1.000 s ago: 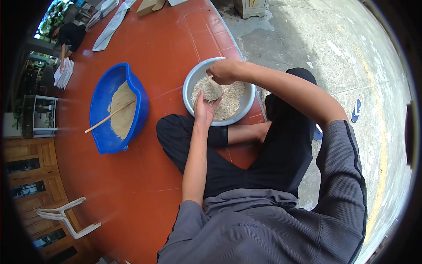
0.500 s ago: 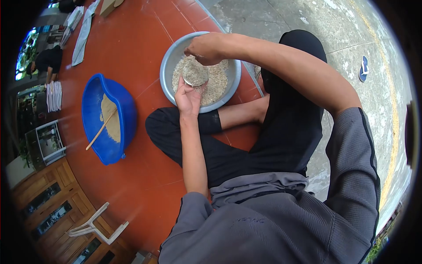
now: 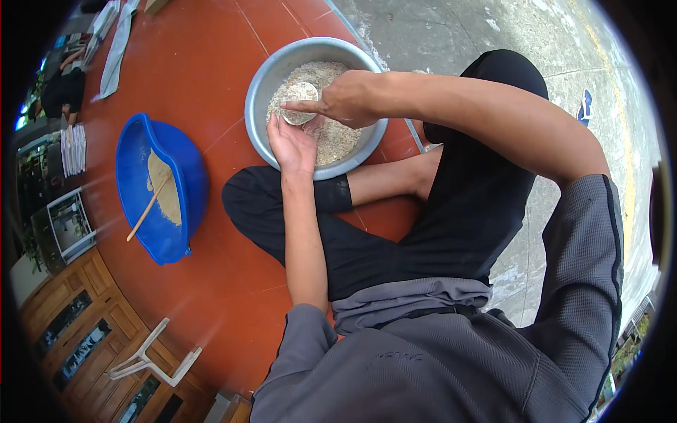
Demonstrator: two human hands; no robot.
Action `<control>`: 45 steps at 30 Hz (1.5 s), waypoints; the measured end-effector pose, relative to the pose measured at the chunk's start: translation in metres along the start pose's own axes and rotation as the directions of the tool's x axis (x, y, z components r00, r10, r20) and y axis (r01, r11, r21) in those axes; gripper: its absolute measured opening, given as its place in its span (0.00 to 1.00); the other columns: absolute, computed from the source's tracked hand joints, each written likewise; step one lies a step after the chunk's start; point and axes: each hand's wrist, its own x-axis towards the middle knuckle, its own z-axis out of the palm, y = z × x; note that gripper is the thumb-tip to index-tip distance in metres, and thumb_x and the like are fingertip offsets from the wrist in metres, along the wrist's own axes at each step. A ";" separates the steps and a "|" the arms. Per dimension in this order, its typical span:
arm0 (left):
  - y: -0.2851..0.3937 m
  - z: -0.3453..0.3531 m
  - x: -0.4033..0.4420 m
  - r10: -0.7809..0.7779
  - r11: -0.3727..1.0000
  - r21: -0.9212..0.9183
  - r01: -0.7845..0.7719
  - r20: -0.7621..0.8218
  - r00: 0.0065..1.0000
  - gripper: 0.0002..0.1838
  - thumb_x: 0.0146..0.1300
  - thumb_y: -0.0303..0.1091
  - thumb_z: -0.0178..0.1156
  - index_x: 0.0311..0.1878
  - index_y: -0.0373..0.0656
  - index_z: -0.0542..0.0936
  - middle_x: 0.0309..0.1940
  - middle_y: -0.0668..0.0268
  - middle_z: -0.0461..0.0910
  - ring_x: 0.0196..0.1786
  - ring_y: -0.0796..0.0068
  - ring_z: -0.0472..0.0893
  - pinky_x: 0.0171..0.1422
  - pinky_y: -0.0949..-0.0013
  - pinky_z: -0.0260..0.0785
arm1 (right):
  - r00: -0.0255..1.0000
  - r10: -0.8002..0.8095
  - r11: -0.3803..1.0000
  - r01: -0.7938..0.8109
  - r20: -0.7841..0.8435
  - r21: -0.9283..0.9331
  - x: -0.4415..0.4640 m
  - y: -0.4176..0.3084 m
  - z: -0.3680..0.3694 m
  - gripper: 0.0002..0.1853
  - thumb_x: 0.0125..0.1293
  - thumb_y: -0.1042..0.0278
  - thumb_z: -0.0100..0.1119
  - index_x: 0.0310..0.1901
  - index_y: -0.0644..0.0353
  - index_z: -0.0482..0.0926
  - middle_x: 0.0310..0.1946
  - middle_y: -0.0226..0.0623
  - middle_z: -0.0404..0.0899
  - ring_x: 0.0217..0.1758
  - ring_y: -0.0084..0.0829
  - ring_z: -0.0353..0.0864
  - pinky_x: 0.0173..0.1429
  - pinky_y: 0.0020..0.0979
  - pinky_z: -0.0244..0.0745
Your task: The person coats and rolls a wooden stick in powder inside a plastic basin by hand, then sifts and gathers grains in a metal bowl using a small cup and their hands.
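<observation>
A small round cup (image 3: pixel 302 93) filled with coarse pale grain sits in my left hand (image 3: pixel 293 146), palm up, its fingers about the cup's side and underside. My right hand (image 3: pixel 345 99) comes across from the right, its index finger stretched over the grain at the cup's mouth and the other fingers curled. Both hands are above a wide grey metal basin (image 3: pixel 259 134), which holds a bed of the same loose broken grain (image 3: pixel 338 144). The cup hides part of my left fingers.
To the left stands a blue plastic tub (image 3: pixel 194 169) with tan powder (image 3: pixel 163 185) and a wooden stick (image 3: pixel 148 209) leaning in it. Beyond are stacked sacks (image 3: pixel 73 149) and a bending person (image 3: pixel 62 95). A pale frame-like object (image 3: pixel 144 356) lies lower left. A blue sandal (image 3: pixel 584 108) lies on concrete.
My right hand has shifted from above the cup's far edge to lie with its index finger across the cup's top. The cup has moved slightly left and up in view; the camera has turned a little.
</observation>
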 end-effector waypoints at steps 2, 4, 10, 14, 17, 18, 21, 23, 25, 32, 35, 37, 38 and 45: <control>-0.001 -0.001 0.002 -0.014 1.000 -0.016 0.014 -0.044 0.999 0.38 0.86 0.63 0.40 0.83 0.42 0.66 0.75 0.55 0.76 0.72 0.55 0.79 0.77 0.47 0.71 | 0.999 -0.040 0.999 0.040 0.019 0.004 -0.001 -0.005 0.007 0.54 0.72 0.76 0.59 0.94 0.43 0.41 0.42 0.52 0.91 0.47 0.57 0.93 0.51 0.54 0.85; 0.000 0.005 -0.001 -0.005 1.000 -0.018 0.004 -0.067 0.998 0.39 0.86 0.64 0.41 0.83 0.40 0.67 0.75 0.52 0.78 0.74 0.54 0.79 0.85 0.44 0.67 | 0.996 -0.078 0.997 0.078 0.040 -0.020 0.001 -0.010 0.015 0.52 0.74 0.74 0.58 0.94 0.43 0.43 0.45 0.52 0.92 0.51 0.57 0.94 0.54 0.53 0.87; -0.001 0.016 -0.007 0.046 0.999 -0.006 -0.045 0.029 0.999 0.46 0.85 0.69 0.38 0.85 0.35 0.65 0.78 0.51 0.76 0.80 0.51 0.76 0.85 0.48 0.66 | 0.995 -0.096 0.995 0.097 0.032 -0.020 0.006 -0.023 0.026 0.52 0.75 0.73 0.56 0.94 0.42 0.42 0.43 0.52 0.92 0.49 0.57 0.94 0.53 0.53 0.87; 0.000 0.012 -0.007 0.047 0.998 -0.048 -0.043 0.081 0.996 0.43 0.86 0.65 0.38 0.86 0.37 0.62 0.79 0.47 0.75 0.77 0.42 0.79 0.83 0.43 0.72 | 0.984 -0.145 0.989 0.142 -0.107 -0.032 0.004 -0.022 0.036 0.51 0.75 0.73 0.56 0.94 0.44 0.41 0.43 0.52 0.92 0.47 0.58 0.94 0.53 0.53 0.88; 0.000 0.012 -0.006 0.060 0.997 -0.058 -0.056 0.078 0.995 0.42 0.87 0.64 0.38 0.87 0.38 0.60 0.79 0.45 0.75 0.76 0.37 0.80 0.81 0.41 0.75 | 0.994 -0.109 0.994 0.109 0.019 -0.019 -0.001 -0.022 0.027 0.50 0.75 0.73 0.55 0.94 0.46 0.42 0.42 0.53 0.91 0.46 0.58 0.94 0.52 0.53 0.87; -0.001 0.010 -0.004 0.067 0.996 -0.057 -0.063 0.076 0.995 0.42 0.86 0.64 0.38 0.87 0.38 0.60 0.78 0.45 0.75 0.75 0.36 0.81 0.80 0.40 0.75 | 0.995 -0.104 0.995 0.104 0.005 -0.006 -0.001 -0.022 0.026 0.50 0.75 0.72 0.56 0.94 0.47 0.42 0.41 0.53 0.91 0.46 0.58 0.94 0.51 0.54 0.87; -0.004 0.005 -0.001 0.058 0.997 -0.059 -0.057 0.025 0.998 0.41 0.86 0.64 0.39 0.86 0.40 0.63 0.77 0.46 0.77 0.76 0.41 0.81 0.80 0.43 0.75 | 0.996 -0.088 0.996 0.089 -0.033 0.026 0.001 -0.020 0.029 0.50 0.75 0.72 0.56 0.94 0.48 0.43 0.40 0.53 0.91 0.45 0.57 0.94 0.50 0.55 0.86; -0.004 0.007 -0.002 0.052 0.998 -0.033 -0.053 -0.025 0.998 0.40 0.86 0.65 0.40 0.85 0.42 0.65 0.77 0.48 0.78 0.77 0.45 0.80 0.80 0.45 0.74 | 0.996 -0.075 0.996 0.077 -0.051 0.035 0.003 -0.018 0.030 0.50 0.74 0.71 0.57 0.94 0.48 0.43 0.38 0.54 0.91 0.44 0.57 0.94 0.49 0.56 0.86; -0.004 0.007 -0.002 0.041 0.999 -0.018 -0.042 -0.062 0.997 0.40 0.86 0.66 0.40 0.83 0.43 0.67 0.76 0.50 0.79 0.76 0.49 0.80 0.79 0.47 0.73 | 0.997 -0.069 0.997 0.071 -0.047 0.036 0.004 -0.017 0.031 0.50 0.74 0.71 0.57 0.93 0.49 0.44 0.37 0.54 0.91 0.43 0.57 0.93 0.49 0.56 0.86; -0.008 -0.003 0.003 0.023 0.999 0.039 -0.021 -0.041 0.999 0.39 0.85 0.67 0.40 0.82 0.45 0.68 0.72 0.56 0.81 0.70 0.52 0.82 0.78 0.46 0.74 | 0.986 -0.022 0.999 0.028 -0.166 0.039 0.006 -0.011 0.033 0.56 0.71 0.71 0.65 0.93 0.49 0.40 0.30 0.52 0.88 0.36 0.59 0.91 0.43 0.57 0.84; -0.005 0.002 0.000 0.045 0.996 0.076 -0.046 0.006 0.999 0.40 0.85 0.67 0.39 0.84 0.44 0.64 0.76 0.54 0.75 0.74 0.53 0.79 0.78 0.43 0.74 | 0.981 0.022 0.999 -0.014 -0.195 0.047 0.008 -0.006 0.034 0.56 0.71 0.71 0.65 0.93 0.50 0.40 0.30 0.52 0.88 0.36 0.60 0.91 0.43 0.57 0.84; -0.004 0.007 -0.002 0.047 0.995 0.089 -0.047 0.008 0.999 0.41 0.85 0.66 0.38 0.85 0.43 0.62 0.78 0.54 0.72 0.78 0.53 0.77 0.79 0.42 0.74 | 0.983 0.052 0.997 -0.043 -0.177 0.058 0.005 -0.003 0.032 0.53 0.73 0.73 0.60 0.93 0.50 0.41 0.35 0.54 0.90 0.39 0.59 0.92 0.45 0.56 0.86; -0.003 0.010 -0.003 0.045 0.995 0.088 -0.044 -0.004 0.999 0.41 0.86 0.65 0.38 0.86 0.43 0.61 0.79 0.54 0.72 0.79 0.52 0.76 0.79 0.42 0.74 | 0.984 0.067 0.996 -0.057 -0.167 0.064 0.004 -0.003 0.029 0.51 0.73 0.74 0.57 0.93 0.50 0.42 0.37 0.55 0.91 0.41 0.58 0.93 0.46 0.55 0.86; -0.001 0.013 -0.003 0.040 0.997 0.061 -0.040 0.008 0.999 0.40 0.85 0.63 0.39 0.87 0.44 0.62 0.81 0.53 0.72 0.80 0.48 0.77 0.82 0.38 0.75 | 0.963 0.179 0.984 -0.178 -0.203 0.024 0.006 0.001 0.025 0.56 0.70 0.74 0.63 0.94 0.52 0.40 0.35 0.51 0.91 0.38 0.53 0.94 0.41 0.50 0.86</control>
